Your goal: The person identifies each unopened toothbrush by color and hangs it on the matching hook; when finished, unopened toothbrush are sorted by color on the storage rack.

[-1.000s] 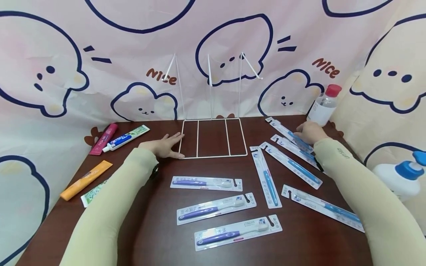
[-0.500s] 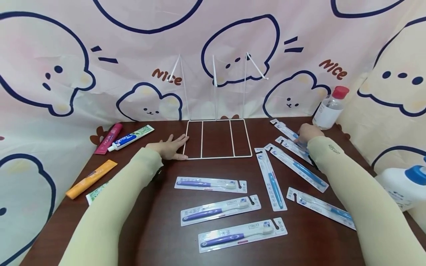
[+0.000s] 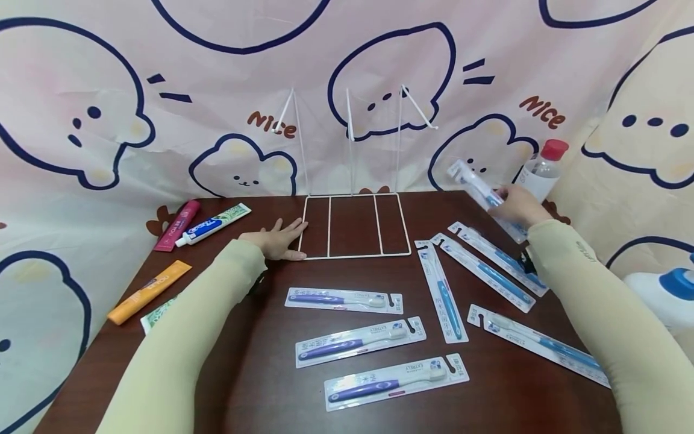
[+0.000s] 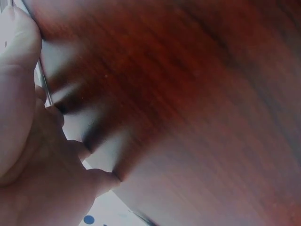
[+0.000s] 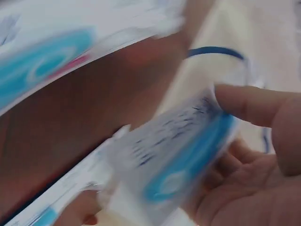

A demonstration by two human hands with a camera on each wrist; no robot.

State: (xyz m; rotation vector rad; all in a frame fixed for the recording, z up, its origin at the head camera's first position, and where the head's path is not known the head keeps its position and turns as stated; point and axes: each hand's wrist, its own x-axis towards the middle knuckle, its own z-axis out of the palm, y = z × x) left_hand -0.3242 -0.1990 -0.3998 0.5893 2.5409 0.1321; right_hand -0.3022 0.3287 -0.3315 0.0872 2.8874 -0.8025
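Observation:
My right hand (image 3: 517,206) pinches a packaged blue toothbrush (image 3: 477,188) between thumb and fingers, its hook end tilted up off the table at the back right. In the right wrist view the pack (image 5: 174,150) looks blurred, with the thumb along one edge. My left hand (image 3: 273,241) lies with spread fingers on the table, touching the left edge of a white wire rack (image 3: 355,257). In the left wrist view the fingertips of the left hand (image 4: 42,155) meet the dark table surface. Several other packaged blue toothbrushes (image 3: 482,272) lie on the right side.
Several packs with purple toothbrushes (image 3: 360,342) lie at the front middle. On the left are an orange tube (image 3: 149,292), a pink tube (image 3: 178,226) and a toothpaste tube (image 3: 214,224). A red-capped bottle (image 3: 539,172) and a white pump bottle (image 3: 658,295) stand at the right.
My right hand has lifted one blue toothbrush pack off the table and tilted its hook end upward. The left hand stays by the rack. The head view has shifted slightly.

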